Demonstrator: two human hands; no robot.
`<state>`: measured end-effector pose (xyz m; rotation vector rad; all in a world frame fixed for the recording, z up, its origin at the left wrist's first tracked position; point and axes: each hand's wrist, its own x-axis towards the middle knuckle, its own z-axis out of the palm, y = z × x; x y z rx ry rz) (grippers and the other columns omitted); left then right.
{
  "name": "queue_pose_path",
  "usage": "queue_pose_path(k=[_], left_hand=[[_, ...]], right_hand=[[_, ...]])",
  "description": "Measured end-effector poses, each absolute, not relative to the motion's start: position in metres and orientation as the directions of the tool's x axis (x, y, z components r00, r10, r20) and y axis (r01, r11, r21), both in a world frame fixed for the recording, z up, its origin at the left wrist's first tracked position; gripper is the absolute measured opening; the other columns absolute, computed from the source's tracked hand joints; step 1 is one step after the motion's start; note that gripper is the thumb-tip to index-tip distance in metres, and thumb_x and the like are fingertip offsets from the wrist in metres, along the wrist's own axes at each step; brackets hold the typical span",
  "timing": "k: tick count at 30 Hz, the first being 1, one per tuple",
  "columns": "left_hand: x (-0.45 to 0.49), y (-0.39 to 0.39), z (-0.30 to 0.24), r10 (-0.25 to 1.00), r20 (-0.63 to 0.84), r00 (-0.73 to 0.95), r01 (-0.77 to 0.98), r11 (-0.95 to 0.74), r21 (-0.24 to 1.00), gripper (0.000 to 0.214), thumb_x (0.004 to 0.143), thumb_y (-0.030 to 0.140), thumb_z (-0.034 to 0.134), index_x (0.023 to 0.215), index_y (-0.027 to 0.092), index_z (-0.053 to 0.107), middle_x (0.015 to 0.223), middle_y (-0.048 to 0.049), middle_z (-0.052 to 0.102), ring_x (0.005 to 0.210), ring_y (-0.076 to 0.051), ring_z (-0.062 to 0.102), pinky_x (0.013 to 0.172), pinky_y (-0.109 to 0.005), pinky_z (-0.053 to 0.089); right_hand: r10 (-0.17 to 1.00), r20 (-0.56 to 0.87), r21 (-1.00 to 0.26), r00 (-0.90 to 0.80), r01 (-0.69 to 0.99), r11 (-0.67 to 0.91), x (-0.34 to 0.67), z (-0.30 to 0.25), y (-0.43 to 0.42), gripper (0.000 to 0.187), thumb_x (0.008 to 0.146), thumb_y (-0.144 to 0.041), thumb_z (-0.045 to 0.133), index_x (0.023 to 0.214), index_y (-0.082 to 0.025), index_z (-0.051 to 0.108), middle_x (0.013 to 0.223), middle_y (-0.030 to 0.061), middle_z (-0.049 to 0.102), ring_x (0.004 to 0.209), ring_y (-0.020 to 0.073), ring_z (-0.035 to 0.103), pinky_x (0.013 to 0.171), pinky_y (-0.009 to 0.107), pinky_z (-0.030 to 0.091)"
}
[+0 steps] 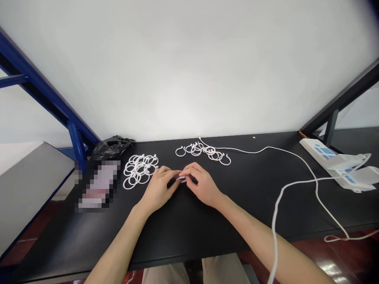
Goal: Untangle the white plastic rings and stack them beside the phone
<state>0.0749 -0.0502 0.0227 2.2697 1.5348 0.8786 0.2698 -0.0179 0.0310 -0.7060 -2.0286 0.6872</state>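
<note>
My left hand (160,187) and my right hand (199,183) meet over the middle of the black table (189,228). Both pinch one small white plastic ring (181,179) between their fingertips, most of it hidden by the fingers. A heap of closed white rings (139,169) lies just left of my left hand. Beyond my hands, near the table's back edge, a looser scatter of white rings (204,152) is spread out.
A white cable (296,185) runs from the back of the table across its right side and over the front edge. White power strips (337,161) sit at the far right. A crumpled black bag (111,146) and a blurred flat object (99,185) lie at the left.
</note>
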Motion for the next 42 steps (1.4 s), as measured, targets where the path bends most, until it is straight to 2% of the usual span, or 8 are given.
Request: queue_pose_path(k=[3, 7, 11, 15, 21, 29, 35, 42], left_hand=[[0.0712, -0.0479, 0.0213, 0.927, 0.306, 0.216, 0.734, -0.361, 0.576, 0.018, 0.094, 0.033, 0.059, 0.108, 0.026, 0.068, 0.093, -0.0037, 0.065, 0.093, -0.021, 0.058, 0.088, -0.041, 0.048], [0.0694, -0.0483, 0.0227, 0.925, 0.309, 0.223, 0.708, -0.371, 0.600, 0.013, 0.093, 0.034, 0.061, 0.090, 0.023, 0.068, 0.090, -0.0041, 0.065, 0.095, -0.022, 0.056, 0.086, -0.039, 0.049], [0.0712, -0.0489, 0.0233, 0.907, 0.330, 0.263, 0.686, -0.416, 0.596, 0.011, 0.092, 0.031, 0.063, 0.087, 0.023, 0.068, 0.090, -0.0038, 0.068, 0.095, -0.023, 0.056, 0.086, -0.040, 0.050], [0.0723, -0.0486, 0.0238, 0.885, 0.374, 0.279, 0.686, -0.456, 0.567, 0.012, 0.092, 0.031, 0.063, 0.085, 0.023, 0.069, 0.089, -0.0040, 0.070, 0.092, -0.023, 0.056, 0.084, -0.041, 0.051], [0.0709, -0.0494, 0.0272, 0.851, 0.457, 0.259, 0.679, -0.497, 0.541, 0.008, 0.089, 0.028, 0.067, 0.083, 0.024, 0.071, 0.088, -0.0025, 0.073, 0.093, -0.022, 0.054, 0.085, -0.039, 0.050], [0.0717, -0.0496, 0.0250, 0.862, 0.408, 0.300, 0.667, -0.495, 0.556, 0.010, 0.090, 0.030, 0.067, 0.084, 0.025, 0.071, 0.085, -0.0011, 0.072, 0.089, -0.021, 0.053, 0.081, -0.037, 0.051], [0.0728, -0.0502, 0.0259, 0.852, 0.391, 0.348, 0.662, -0.519, 0.541, 0.014, 0.092, 0.033, 0.064, 0.084, 0.025, 0.072, 0.087, -0.0020, 0.073, 0.091, -0.022, 0.054, 0.083, -0.040, 0.050], [0.0741, -0.0517, 0.0267, 0.860, 0.405, 0.310, 0.669, -0.500, 0.550, 0.014, 0.092, 0.034, 0.062, 0.091, 0.024, 0.071, 0.090, -0.0039, 0.072, 0.092, -0.023, 0.055, 0.083, -0.041, 0.051]], right_hand=[[0.702, 0.535, -0.690, -0.470, 0.236, 0.684, 0.2684, 0.0290, -0.0178, 0.026, 0.092, -0.007, 0.048, 0.102, -0.021, 0.066, 0.105, 0.0049, 0.062, 0.094, 0.0138, 0.063, 0.085, 0.029, 0.053], [0.770, 0.469, -0.715, -0.433, 0.326, 0.619, 0.2695, 0.0256, -0.0147, 0.023, 0.094, -0.009, 0.047, 0.102, -0.020, 0.065, 0.107, 0.0055, 0.063, 0.097, 0.0149, 0.064, 0.089, 0.031, 0.053], [0.850, 0.321, -0.743, -0.418, 0.445, 0.500, 0.2713, 0.0232, -0.0129, 0.025, 0.091, -0.009, 0.048, 0.105, -0.019, 0.065, 0.106, 0.0050, 0.064, 0.087, 0.0141, 0.065, 0.084, 0.032, 0.055], [0.846, 0.260, -0.733, -0.465, 0.476, 0.487, 0.2717, 0.0249, -0.0145, 0.030, 0.087, -0.008, 0.050, 0.109, -0.019, 0.065, 0.105, 0.0048, 0.066, 0.085, 0.0139, 0.066, 0.080, 0.030, 0.056], [0.842, 0.277, -0.776, -0.462, 0.409, 0.480, 0.2703, 0.0283, -0.0181, 0.025, 0.091, -0.022, 0.057, 0.115, -0.021, 0.063, 0.105, 0.0036, 0.070, 0.082, 0.0139, 0.067, 0.076, 0.030, 0.057], [0.818, 0.351, -0.790, -0.455, 0.324, 0.520, 0.2690, 0.0275, -0.0202, 0.023, 0.094, -0.023, 0.053, 0.115, -0.021, 0.063, 0.108, 0.0049, 0.070, 0.081, 0.0133, 0.069, 0.073, 0.029, 0.059], [0.816, 0.349, -0.774, -0.461, 0.348, 0.528, 0.2695, 0.0262, -0.0185, 0.020, 0.095, -0.021, 0.052, 0.108, -0.022, 0.066, 0.097, 0.0029, 0.070, 0.074, 0.0123, 0.066, 0.070, 0.027, 0.056], [0.836, 0.312, -0.749, -0.452, 0.424, 0.509, 0.2714, 0.0258, -0.0166, 0.017, 0.095, -0.021, 0.052, 0.104, -0.022, 0.067, 0.093, 0.0014, 0.071, 0.071, 0.0127, 0.063, 0.069, 0.027, 0.052]])
